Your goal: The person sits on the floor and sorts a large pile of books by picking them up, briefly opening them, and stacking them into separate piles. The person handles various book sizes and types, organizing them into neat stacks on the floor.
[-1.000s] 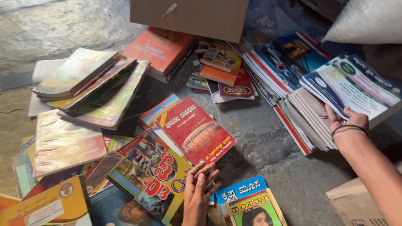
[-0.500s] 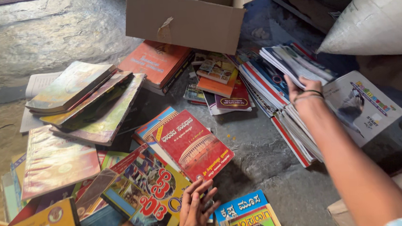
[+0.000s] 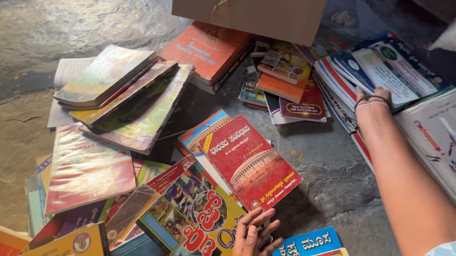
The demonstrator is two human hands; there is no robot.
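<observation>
Two bare hands are seen among books scattered on a grey stone floor [image 3: 328, 190]. The left hand [image 3: 253, 241], at six o'clock, is laid flat with fingers spread on a colourful quiz book [image 3: 194, 221], just beside a blue booklet [image 3: 305, 244]. The right hand [image 3: 376, 95], at three o'clock, is pressed onto a stack of magazines [image 3: 390, 71]; its fingers are hidden, so its grip cannot be told. A red book [image 3: 249, 161] lies at centre, a cardboard box [image 3: 262, 5] at twelve o'clock.
</observation>
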